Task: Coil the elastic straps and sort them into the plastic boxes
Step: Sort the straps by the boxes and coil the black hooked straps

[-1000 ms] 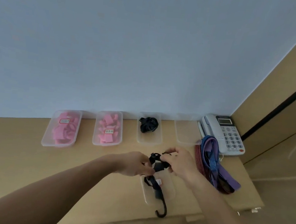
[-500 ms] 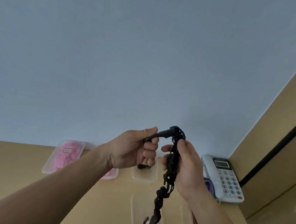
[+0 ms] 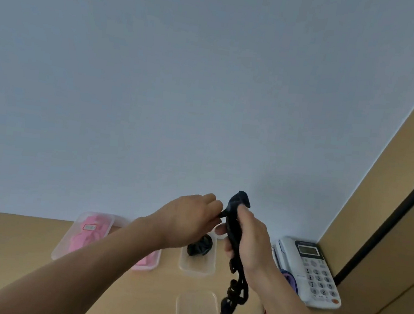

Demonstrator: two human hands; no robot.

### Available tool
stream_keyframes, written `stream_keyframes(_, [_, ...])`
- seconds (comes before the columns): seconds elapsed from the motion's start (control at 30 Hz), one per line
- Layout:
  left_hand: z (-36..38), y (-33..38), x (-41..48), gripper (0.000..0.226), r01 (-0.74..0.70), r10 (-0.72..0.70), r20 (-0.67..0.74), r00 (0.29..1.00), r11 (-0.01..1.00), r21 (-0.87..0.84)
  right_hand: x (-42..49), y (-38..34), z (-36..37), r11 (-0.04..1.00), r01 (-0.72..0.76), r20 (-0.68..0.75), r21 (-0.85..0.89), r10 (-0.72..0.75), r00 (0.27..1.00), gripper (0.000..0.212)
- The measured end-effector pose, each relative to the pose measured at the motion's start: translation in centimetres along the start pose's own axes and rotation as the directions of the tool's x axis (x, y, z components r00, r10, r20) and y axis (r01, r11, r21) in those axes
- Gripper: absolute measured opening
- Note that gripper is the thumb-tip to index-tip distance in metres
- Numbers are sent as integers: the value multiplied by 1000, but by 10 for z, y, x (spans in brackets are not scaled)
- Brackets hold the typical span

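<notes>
1. Head view: right hand (image 3: 250, 240) curls its fingers round the black knotted elastic strap (image 3: 232, 226), long axis 12 to 6 o'clock, tail dangling over the wooden bench (image 3: 13, 238)
2. Left hand (image 3: 189, 221) fingers pinch its top end from 9 o'clock

The light is soft, even and rather dim, with its source out of view. The wall (image 3: 155, 100) reads a flat blue-grey, paler low in the middle and darker toward the upper corners. Both forearms are lighter on top than underneath, and shadows on the desk (image 3: 13, 238) are faint and edgeless. There is no hard glare. The whole frame is soft: the left hand (image 3: 189, 221) and right hand (image 3: 250, 240) have slightly smeared outlines, and the lower end of the black strap (image 3: 236, 293) blurs into a smudge. Wide-angle stretch leans the wooden panel (image 3: 387, 201) and swells the arms at the bottom edge.
</notes>
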State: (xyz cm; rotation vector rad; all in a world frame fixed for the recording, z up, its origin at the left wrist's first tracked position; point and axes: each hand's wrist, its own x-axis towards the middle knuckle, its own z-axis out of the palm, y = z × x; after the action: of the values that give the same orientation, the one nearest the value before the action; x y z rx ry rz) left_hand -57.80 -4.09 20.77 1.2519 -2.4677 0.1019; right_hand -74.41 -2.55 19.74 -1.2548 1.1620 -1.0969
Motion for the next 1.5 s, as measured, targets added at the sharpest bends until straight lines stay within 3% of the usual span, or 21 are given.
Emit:
stream_keyframes(0.07, [7,-1,1,15,-134,147,-52,988,971,197,4,2,-2,999,18,-24,-44,-20,1000,48])
stream_keyframes(0.1, [10,0,2,13,-154,181,-118,976,967,202,6,2,-4,998,41,-39,-48,-43,998,48])
stream_keyframes(0.13, [12,2,3,14,-117,139,-194,971,986,118,7,3,-6,998,64,-51,-30,-65,997,46])
stream_keyframes(0.17, [11,3,4,21,-17,0,-232,973,997,-70,8,4,-9,996,84,-56,9,-83,995,42])
stream_keyframes(0.2, [9,4,6,32,128,-190,-170,967,938,-321,9,4,-12,992,103,-53,68,-99,994,37])
stream_keyframes(0.27, [6,5,10,52,370,-394,144,908,592,-716,11,4,-20,971,133,-14,198,-133,991,34])
stream_keyframes(0.33, [2,5,12,62,521,-239,479,845,168,-837,12,4,-25,954,140,49,264,-159,986,37])
stream_keyframes(0.37, [1,6,11,60,560,-112,556,823,1,-828,13,5,-26,951,141,81,275,-169,982,38])
stream_keyframes(0.43, [2,8,10,43,549,14,556,831,-179,-816,13,6,-26,948,142,129,284,-184,974,39])
stream_keyframes(0.5, [8,10,10,23,502,28,510,860,-226,-835,13,6,-27,961,162,123,223,-192,974,40])
stream_keyframes(0.6, [16,13,8,21,455,-50,470,881,-180,-872,13,5,-28,985,172,40,20,-173,984,42])
stream_keyframes(0.73, [22,21,9,27,440,-278,384,880,175,-881,16,5,-23,990,92,-106,-106,-103,989,41])
stream_keyframes(0.87, [27,27,9,28,431,-415,234,879,483,-762,20,4,-18,978,14,-138,-208,-44,990,52])
stream_keyframes(1.0, [38,26,12,36,383,-414,1,910,842,-379,24,5,-16,953,-46,-159,-301,-2,987,62])
stream_keyframes(1.1, [37,19,11,32,286,-285,-108,953,958,-7,23,5,-16,933,-93,-137,-349,48,989,59])
stream_keyframes(1.2, [35,17,5,44,16,23,-130,991,956,293,23,5,-16,972,-172,-51,-158,166,985,59])
stream_keyframes(1.33, [48,14,4,37,-65,141,-274,951,961,270,22,6,-13,988,-154,9,22,154,988,43])
stream_keyframes(1.37, [49,15,5,34,-44,93,-311,946,986,160,23,7,-14,992,-121,-6,38,122,993,40])
stream_keyframes(1.43, [46,18,6,28,123,-200,-291,936,957,-261,25,9,-18,996,-45,-26,76,47,999,39])
stream_keyframes(1.47, [41,18,7,31,254,-377,-128,917,802,-541,26,9,-21,994,-15,-23,104,17,1000,40])
stream_keyframes(1.5, [36,16,7,33,348,-464,68,883,551,-759,27,9,-22,992,9,-13,129,-8,1000,42])
